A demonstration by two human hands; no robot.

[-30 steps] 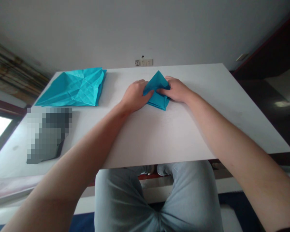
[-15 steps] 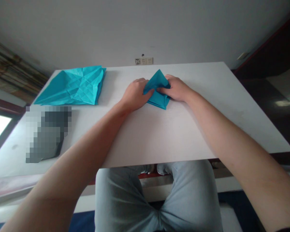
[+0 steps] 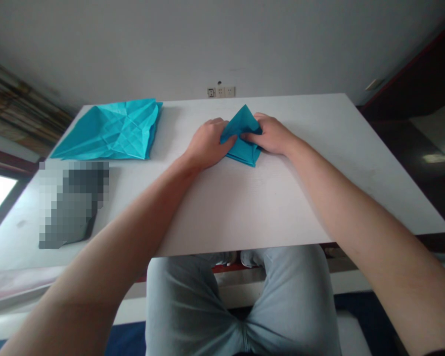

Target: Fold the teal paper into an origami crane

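A small folded piece of turquoise paper [image 3: 242, 121] is held over the far middle part of the white table, one corner pointing away from me. My left hand [image 3: 208, 143] is closed on its left side, with the thumb lying across the front. From the right, my right hand [image 3: 271, 133] grips the other side, its thumb pressed on the paper close to the left thumb. Most of the fingers are hidden behind the paper. The lower edge shows several stacked layers.
Larger creased turquoise sheets [image 3: 111, 131] lie at the table's back left. Nearer me on that side is a blurred-out dark object [image 3: 74, 205]. The white table [image 3: 244, 212] reaches back to a grey wall with sockets [image 3: 220, 92]. My legs [image 3: 241, 301] are below the front edge.
Both hands keep the same grip on the folded paper, and its shape looks unchanged. The whole view has shifted very slightly.
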